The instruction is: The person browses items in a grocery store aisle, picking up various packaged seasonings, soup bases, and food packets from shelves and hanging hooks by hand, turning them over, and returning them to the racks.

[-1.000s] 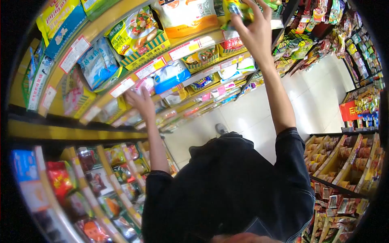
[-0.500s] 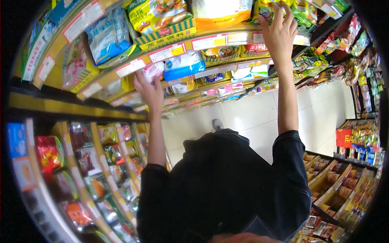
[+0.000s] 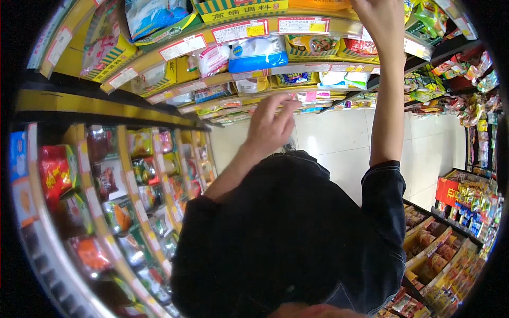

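My left hand (image 3: 271,124) hangs in the air in front of the lower shelves, fingers loosely bent and apart, with nothing visible in it. Above and to its left, a white and blue bag (image 3: 257,55) and a white and pink packet (image 3: 213,59) sit on the second shelf. My right hand (image 3: 380,24) reaches up over the top shelf edge (image 3: 336,25) at its right part. Its fingers are cut off by the top of the view, so what they touch is hidden. An orange-bottomed bag (image 3: 323,4) lies just left of that hand.
Shelves of packets (image 3: 114,212) run along my left side. Snack racks (image 3: 480,122) and low bins (image 3: 432,244) stand at the right. Pale floor tiles (image 3: 344,132) lie between them. Paper price tags (image 3: 241,31) line the shelf edges.
My left hand has left the white and pink packet and moved right and down, away from the shelf. The view has shifted, and my right hand now sits higher, partly out of it.
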{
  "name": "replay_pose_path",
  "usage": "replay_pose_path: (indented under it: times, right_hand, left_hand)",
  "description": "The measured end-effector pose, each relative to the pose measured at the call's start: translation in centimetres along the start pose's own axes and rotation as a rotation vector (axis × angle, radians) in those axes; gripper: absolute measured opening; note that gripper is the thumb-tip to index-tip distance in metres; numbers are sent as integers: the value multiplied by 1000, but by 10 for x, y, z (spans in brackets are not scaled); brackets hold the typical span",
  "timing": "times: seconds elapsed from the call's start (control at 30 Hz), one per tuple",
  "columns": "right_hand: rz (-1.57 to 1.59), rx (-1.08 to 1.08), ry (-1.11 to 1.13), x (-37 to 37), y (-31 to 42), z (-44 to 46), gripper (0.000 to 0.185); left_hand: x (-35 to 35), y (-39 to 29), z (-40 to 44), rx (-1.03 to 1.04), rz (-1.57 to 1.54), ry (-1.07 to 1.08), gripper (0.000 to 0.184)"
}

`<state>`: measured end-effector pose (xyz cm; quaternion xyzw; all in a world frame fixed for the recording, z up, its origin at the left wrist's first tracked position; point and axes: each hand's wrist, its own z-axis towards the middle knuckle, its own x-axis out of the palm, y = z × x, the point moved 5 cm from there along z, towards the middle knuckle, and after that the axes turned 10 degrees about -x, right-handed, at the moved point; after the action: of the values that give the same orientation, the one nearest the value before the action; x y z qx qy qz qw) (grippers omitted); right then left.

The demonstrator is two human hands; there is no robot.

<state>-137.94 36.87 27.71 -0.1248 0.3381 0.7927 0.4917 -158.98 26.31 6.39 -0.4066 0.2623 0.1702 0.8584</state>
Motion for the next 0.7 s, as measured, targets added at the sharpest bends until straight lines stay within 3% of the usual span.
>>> replay_pose_path:
  times: [0.03, 0.23, 0.33, 0.37, 0.47, 0.7]
  right_hand:
    - [-8, -53, -62, 7, -6, 0, 103]
    - [-228, -367, -239, 22, -23, 2, 95]
    - [-115, -69, -73, 13, -26, 11, 86]
    - [-105, -162, -144, 9, -26, 15, 79]
    - [87, -159, -115, 2, -27, 22, 77]
    - [147, -35, -62, -12, -33, 30, 51]
  left_hand:
    - [4, -3, -5, 3, -10, 19, 30]
    - [14, -7, -33, -131, -81, 98, 30]
    - [16, -8, -41, -138, -82, 90, 30]
    - [15, -8, -42, -131, -81, 82, 30]
    - [12, -11, -43, -110, -62, 97, 30]
    - [14, -14, -47, -142, -83, 109, 27]
